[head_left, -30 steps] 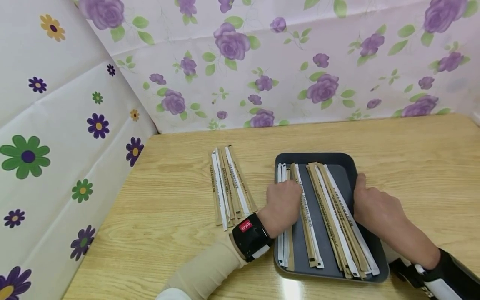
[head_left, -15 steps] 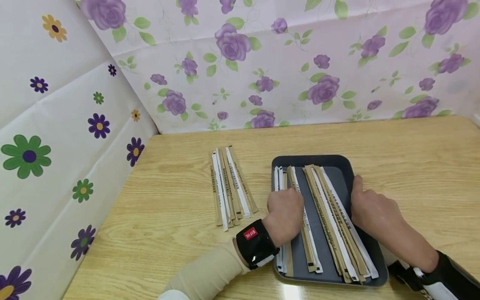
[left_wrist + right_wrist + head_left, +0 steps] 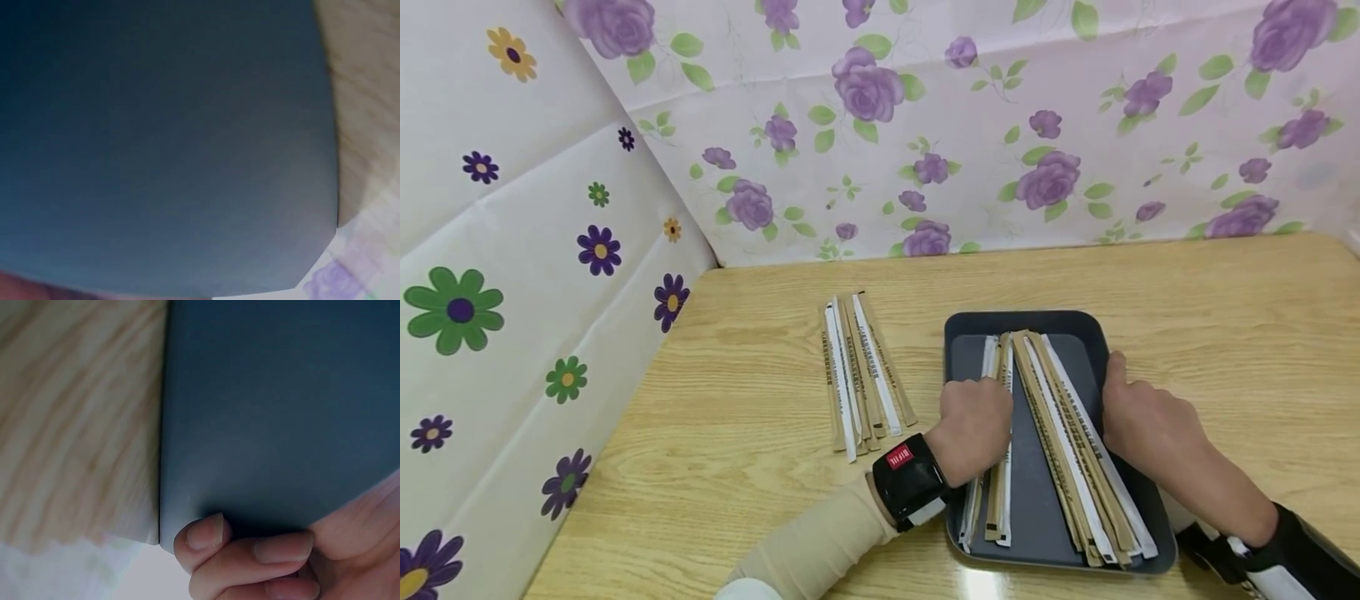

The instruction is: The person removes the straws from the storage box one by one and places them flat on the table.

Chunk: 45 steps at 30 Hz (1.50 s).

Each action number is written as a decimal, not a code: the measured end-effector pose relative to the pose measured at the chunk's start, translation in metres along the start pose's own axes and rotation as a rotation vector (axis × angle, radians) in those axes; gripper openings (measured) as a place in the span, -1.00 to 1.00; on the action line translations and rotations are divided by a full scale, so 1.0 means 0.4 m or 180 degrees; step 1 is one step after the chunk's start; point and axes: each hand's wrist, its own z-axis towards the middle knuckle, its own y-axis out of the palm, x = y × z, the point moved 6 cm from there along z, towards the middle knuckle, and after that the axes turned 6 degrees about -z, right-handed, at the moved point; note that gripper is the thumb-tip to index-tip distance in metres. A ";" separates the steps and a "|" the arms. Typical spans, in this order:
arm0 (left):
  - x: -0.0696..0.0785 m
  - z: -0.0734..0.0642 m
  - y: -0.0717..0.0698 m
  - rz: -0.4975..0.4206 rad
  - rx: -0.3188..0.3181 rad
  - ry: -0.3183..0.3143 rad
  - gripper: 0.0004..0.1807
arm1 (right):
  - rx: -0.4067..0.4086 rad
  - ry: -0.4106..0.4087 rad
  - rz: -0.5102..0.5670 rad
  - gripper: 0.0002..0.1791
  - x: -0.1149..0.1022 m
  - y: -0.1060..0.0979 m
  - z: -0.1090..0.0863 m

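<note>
A dark grey tray (image 3: 1045,500) holds long, thin paper-wrapped straws in brown and white. My left hand (image 3: 976,423) is curled over the straws (image 3: 1000,508) at the tray's left side and grips them; its fingertips are hidden beneath it. A second bundle of straws (image 3: 1075,450) lies slanted along the right half. My right hand (image 3: 1153,417) grips the tray's right edge, thumb along the rim. In the right wrist view its curled fingers (image 3: 247,559) press against the tray wall (image 3: 269,425). The left wrist view is mostly filled by the tray's wall (image 3: 187,156).
More brown and white wrapped straws (image 3: 861,375) lie loosely fanned on the wooden table (image 3: 715,400) left of the tray. Floral sheeting (image 3: 865,167) stands behind the table, and a flower-patterned sheet (image 3: 527,275) lines the left side.
The tray has shifted slightly toward me and to the left. The left-side straws under my left hand have slid right, away from the tray's left wall. The right hand keeps its hold.
</note>
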 end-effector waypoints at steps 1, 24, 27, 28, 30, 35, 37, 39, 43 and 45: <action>0.000 0.000 -0.002 -0.0064 0.0040 0.0023 -0.52 | -0.0002 0.0004 0.0004 -0.25 0.000 0.000 0.000; -0.160 0.040 -0.093 -0.1742 -0.0172 -0.0664 -0.61 | -0.0014 0.0011 0.0002 -0.26 0.002 0.002 -0.002; -0.198 0.040 -0.093 -0.1889 -0.0240 -0.0894 -0.77 | 0.0010 0.0010 0.0002 -0.27 0.002 0.001 -0.002; -0.213 0.039 -0.093 -0.1891 -0.0240 -0.0974 -0.78 | 0.0016 0.0009 0.0003 -0.27 0.002 0.001 -0.002; -0.245 0.035 -0.092 -0.1896 -0.0205 -0.1112 -0.82 | 0.0033 0.0005 0.0001 -0.28 0.002 -0.001 -0.001; -0.325 0.018 -0.084 -0.1775 -0.0202 -0.1285 -0.76 | 0.0075 -0.0017 -0.0028 -0.29 0.000 -0.001 0.000; -0.354 0.011 -0.076 -0.1799 -0.0297 -0.1353 -0.75 | 0.0090 -0.0022 -0.0041 -0.29 -0.001 -0.001 0.000; -0.381 0.006 -0.069 -0.1767 -0.0397 -0.1426 -0.72 | 0.0100 -0.0028 -0.0048 -0.29 -0.002 0.000 0.000; -0.421 -0.003 -0.056 -0.1722 -0.0520 -0.1550 -0.69 | 0.0091 -0.0022 -0.0046 -0.29 -0.001 0.000 -0.002; -0.435 -0.006 -0.050 -0.1723 -0.0552 -0.1615 -0.67 | 0.0079 -0.0015 -0.0041 -0.29 -0.001 0.001 -0.002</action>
